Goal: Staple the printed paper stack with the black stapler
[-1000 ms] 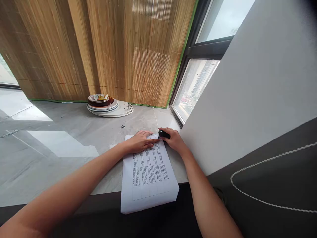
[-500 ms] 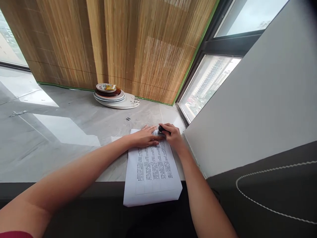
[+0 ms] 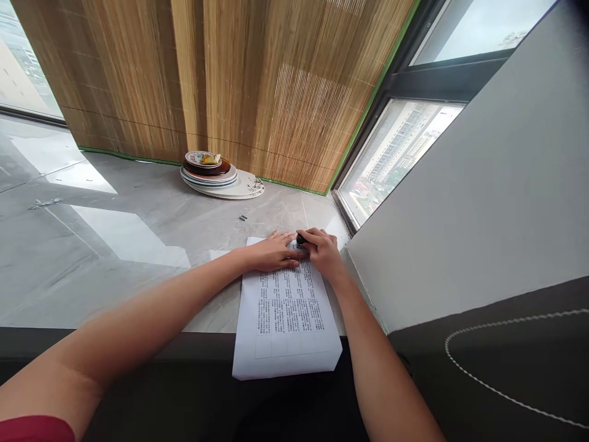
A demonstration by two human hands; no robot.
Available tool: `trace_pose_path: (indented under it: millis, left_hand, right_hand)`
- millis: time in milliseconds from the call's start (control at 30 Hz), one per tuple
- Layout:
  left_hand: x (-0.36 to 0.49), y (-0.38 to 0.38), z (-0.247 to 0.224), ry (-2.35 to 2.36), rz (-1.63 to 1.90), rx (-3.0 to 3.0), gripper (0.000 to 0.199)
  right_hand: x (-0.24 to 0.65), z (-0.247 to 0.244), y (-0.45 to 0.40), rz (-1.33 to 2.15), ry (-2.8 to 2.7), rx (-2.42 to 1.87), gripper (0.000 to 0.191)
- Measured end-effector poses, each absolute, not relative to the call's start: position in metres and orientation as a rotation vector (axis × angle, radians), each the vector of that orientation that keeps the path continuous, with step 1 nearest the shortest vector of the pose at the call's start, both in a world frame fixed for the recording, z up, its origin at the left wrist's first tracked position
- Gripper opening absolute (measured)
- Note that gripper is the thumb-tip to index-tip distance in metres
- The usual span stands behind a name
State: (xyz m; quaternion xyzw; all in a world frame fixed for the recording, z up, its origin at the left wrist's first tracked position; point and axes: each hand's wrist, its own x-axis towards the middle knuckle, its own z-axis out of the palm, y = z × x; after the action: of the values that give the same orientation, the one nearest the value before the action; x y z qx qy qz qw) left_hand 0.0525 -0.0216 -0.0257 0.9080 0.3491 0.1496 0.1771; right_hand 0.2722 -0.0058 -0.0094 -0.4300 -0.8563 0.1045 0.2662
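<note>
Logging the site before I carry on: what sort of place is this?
Probably a grey marbled window ledge in a home, going by the tan slatted bamboo blind, the black-framed glass window beside it, and the stack of round white and brown plates.

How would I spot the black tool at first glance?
On the grey counter, find the printed paper overhanging the front edge. Near its far right corner, the right hand grips the black tool. Its rounded dark end sets it apart from the white paper and two small grey strips nearby.
</note>
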Motion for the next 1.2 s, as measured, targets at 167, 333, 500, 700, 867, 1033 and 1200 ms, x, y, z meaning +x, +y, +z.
trace_pose_path:
  millis: [167,333,500,700,867,1033,1200]
  left_hand:
    - [0.054,-0.019,-0.029,0.978,0.482,2.527,0.037]
    - [0.051,-0.016,-0.032,0.948,0.503,2.488,0.038]
    - [0.044,-0.015,-0.028,0.906,0.534,2.425,0.037]
    - [0.044,-0.017,-0.023,0.966,0.466,2.445,0.036]
    - [0.039,-0.019,-0.014,1.072,0.614,2.524,0.033]
    - [0.018,-0.026,-0.002,1.254,0.871,2.376,0.024]
    - [0.006,-0.056,-0.014,1.201,1.310,1.627,0.030]
  right_hand:
    - [0.265,-0.009,-0.009,0.113,-2.425,-1.220,0.046]
    - [0.268,-0.011,-0.012,0.023,-2.490,-1.167,0.045]
    - [0.293,-0.019,-0.008,0.130,-2.285,-1.133,0.066]
    - [0.303,-0.027,-0.007,0.081,-1.953,-1.366,0.040]
    - [0.290,-0.020,-0.023,0.007,-1.658,-1.314,0.036]
    - [0.273,-0.013,-0.049,0.392,-1.640,-1.077,0.031]
    - [0.257,-0.014,-0.069,0.608,-1.822,-0.918,0.032]
